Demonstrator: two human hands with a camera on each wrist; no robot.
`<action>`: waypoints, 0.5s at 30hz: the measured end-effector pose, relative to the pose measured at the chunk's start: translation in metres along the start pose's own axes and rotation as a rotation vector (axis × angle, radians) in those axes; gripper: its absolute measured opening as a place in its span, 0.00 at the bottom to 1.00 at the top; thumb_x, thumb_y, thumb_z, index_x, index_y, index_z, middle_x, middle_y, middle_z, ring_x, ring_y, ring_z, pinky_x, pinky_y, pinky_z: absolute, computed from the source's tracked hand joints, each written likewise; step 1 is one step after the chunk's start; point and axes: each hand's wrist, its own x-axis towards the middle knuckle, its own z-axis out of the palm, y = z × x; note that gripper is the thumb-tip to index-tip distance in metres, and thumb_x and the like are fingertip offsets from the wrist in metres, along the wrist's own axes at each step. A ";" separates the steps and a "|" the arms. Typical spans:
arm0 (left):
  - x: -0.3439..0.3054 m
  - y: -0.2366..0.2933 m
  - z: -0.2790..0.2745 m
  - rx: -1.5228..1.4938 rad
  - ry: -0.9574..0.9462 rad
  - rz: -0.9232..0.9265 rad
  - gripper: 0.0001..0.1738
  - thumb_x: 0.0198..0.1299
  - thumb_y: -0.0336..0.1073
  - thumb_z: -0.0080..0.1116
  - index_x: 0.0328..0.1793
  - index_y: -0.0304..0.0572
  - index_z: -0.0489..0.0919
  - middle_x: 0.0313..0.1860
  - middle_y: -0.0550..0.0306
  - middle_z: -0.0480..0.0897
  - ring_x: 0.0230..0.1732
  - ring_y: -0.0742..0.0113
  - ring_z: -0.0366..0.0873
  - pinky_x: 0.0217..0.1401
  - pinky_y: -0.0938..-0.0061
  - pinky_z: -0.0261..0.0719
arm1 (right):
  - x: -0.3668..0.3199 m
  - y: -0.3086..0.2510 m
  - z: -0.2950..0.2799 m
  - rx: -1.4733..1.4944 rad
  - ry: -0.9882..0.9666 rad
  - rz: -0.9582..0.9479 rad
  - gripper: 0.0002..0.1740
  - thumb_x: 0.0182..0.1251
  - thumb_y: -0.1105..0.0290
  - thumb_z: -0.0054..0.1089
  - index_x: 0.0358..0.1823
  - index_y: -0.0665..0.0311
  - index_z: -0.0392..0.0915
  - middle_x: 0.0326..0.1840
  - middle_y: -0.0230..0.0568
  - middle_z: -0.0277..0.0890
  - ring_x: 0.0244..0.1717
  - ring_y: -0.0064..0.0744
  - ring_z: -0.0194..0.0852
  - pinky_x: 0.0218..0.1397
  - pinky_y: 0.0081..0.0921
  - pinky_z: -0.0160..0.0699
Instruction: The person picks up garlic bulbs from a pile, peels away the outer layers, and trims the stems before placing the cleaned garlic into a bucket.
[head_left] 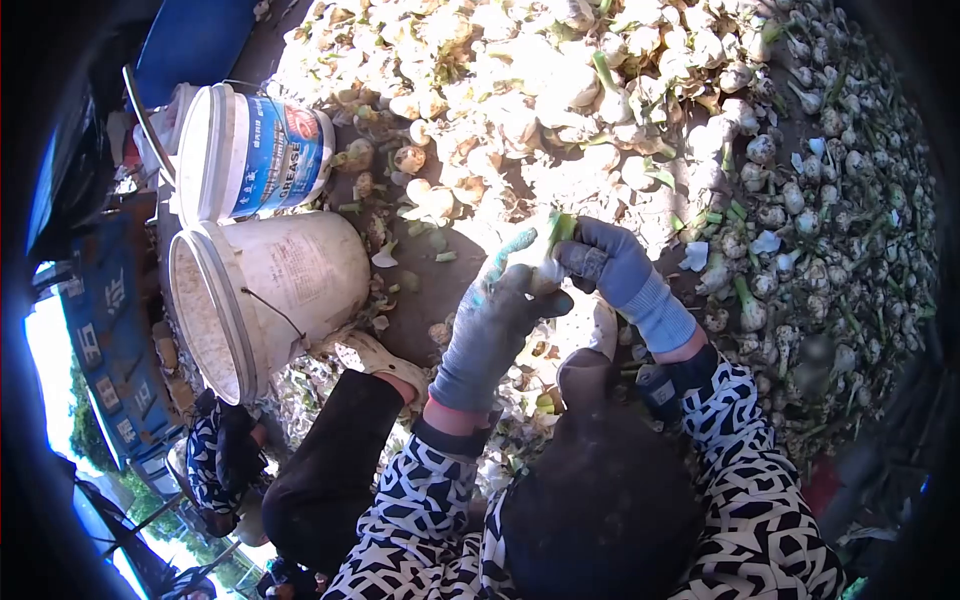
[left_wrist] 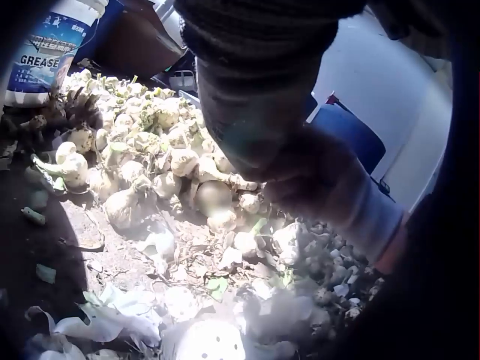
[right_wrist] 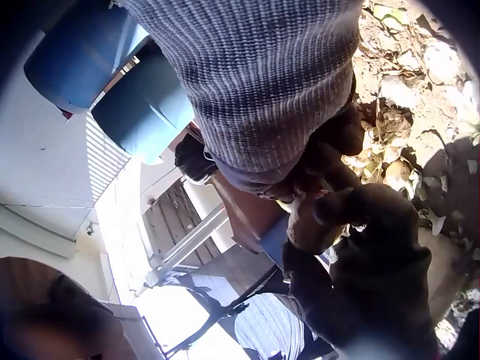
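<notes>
Both gloved hands are engaged: left hand (head_left: 490,325) and right hand (head_left: 618,268) pinch one garlic bulb (head_left: 546,270) between them, green stem (head_left: 563,228) outward. Judged light and firm, its papery skin liable to slip; best gripped round the body. Forearms converge, fingers bent. Beyond: heaped garlic (head_left: 500,120); leftward, grease bucket (head_left: 275,155).

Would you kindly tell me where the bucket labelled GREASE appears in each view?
Head: the GREASE bucket is at upper left.
Left wrist: in the top left corner, partly cut off.
Right wrist: not seen.
Shared landmark: the gloved right hand, at centre right in the head view, right of centre in the left wrist view, upper centre in the right wrist view.
</notes>
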 end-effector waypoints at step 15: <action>0.003 -0.013 0.000 -1.638 0.613 -1.137 0.30 0.70 0.58 0.38 0.52 0.36 0.75 0.35 0.57 0.81 0.33 0.64 0.80 0.38 0.71 0.80 | 0.009 0.013 0.031 0.895 -0.492 0.270 0.13 0.64 0.65 0.59 0.42 0.69 0.75 0.20 0.36 0.71 0.13 0.23 0.65 0.13 0.20 0.61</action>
